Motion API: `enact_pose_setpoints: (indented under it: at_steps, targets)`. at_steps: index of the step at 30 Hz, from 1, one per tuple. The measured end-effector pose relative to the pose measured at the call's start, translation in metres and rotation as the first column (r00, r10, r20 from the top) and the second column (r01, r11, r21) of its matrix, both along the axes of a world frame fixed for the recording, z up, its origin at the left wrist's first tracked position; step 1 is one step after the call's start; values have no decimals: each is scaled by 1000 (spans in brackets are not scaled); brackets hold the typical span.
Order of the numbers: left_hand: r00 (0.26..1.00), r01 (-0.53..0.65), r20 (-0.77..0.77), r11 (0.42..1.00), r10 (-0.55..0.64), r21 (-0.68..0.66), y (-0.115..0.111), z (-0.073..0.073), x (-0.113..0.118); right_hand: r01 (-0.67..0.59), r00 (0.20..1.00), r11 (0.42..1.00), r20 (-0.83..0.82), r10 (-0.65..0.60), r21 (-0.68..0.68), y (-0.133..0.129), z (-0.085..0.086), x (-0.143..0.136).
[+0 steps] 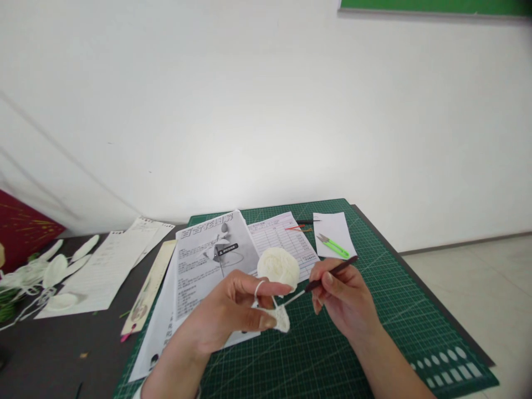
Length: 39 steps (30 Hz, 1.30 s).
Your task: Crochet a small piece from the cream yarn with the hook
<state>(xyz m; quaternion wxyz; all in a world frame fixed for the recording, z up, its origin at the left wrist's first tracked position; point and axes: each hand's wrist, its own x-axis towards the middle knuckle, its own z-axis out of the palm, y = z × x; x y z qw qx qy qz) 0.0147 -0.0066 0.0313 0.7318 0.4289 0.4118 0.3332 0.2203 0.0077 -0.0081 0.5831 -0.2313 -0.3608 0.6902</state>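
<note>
My left hand pinches a small piece of white crochet between thumb and fingers, with white yarn looped over its index finger. A crochet hook with a dark handle is gripped in my right hand. The hook's pale shaft runs left to the crochet's top edge; its exact tip is too small to make out. Just behind the hands sits a ball of white yarn, partly covered by my left index finger.
Printed sheets lie under the left arm on a green cutting mat. Green thread snips rest on white paper at the back. White crocheted pieces lie far left. A white wall stands behind.
</note>
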Motion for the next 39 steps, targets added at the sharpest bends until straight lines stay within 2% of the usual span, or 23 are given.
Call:
enact_pose_setpoints:
  at_steps: [3, 5, 7, 11, 15, 19, 23, 28, 32, 36, 39]
  targets:
    - [992, -7, -118, 962, 41, 273, 0, -1, 1, -76, 992, 971, -111, 51, -227, 3, -3, -7]
    - [984, -29, -150, 910, 99, 413, 1, -3, 3, -110, 985, 946, -160, 63, -306, 5, -5, -12]
    - [977, -60, -155, 881, 149, 470, 2, -6, 5, -117, 983, 936, -172, 62, -331, 6, -7, -15]
    - [972, -104, -137, 871, 192, 481, 4, -11, 10, -63, 986, 944, -168, 8, -324, 4, -8, -19]
    - [963, -132, -138, 849, 233, 511, 3, -8, 15, 0, 990, 955, -133, -41, -295, 2, -5, -21]
    - [934, -215, -133, 822, 330, 528, 2, -5, 21, 9, 993, 957, -112, -43, -291, 2, -4, -22]
    - [909, -306, -112, 824, 402, 477, 1, -5, 25, -7, 993, 950, -112, -30, -313, 2, -4, -22]
    - [900, -358, -89, 840, 427, 408, -1, -13, 25, -32, 989, 930, -145, -23, -367, 2, -5, -23]
    - [881, -365, -110, 810, 460, 459, 0, -23, 28, -13, 987, 927, -155, -49, -375, 2, -6, -24]
    - [833, -433, -107, 759, 543, 485, -1, -27, 35, 102, 990, 955, -67, -126, -280, 0, -7, -26]
    - [788, -499, -106, 731, 606, 465, -2, -25, 41, 245, 969, 964, 58, -240, -101, -6, -9, -28]
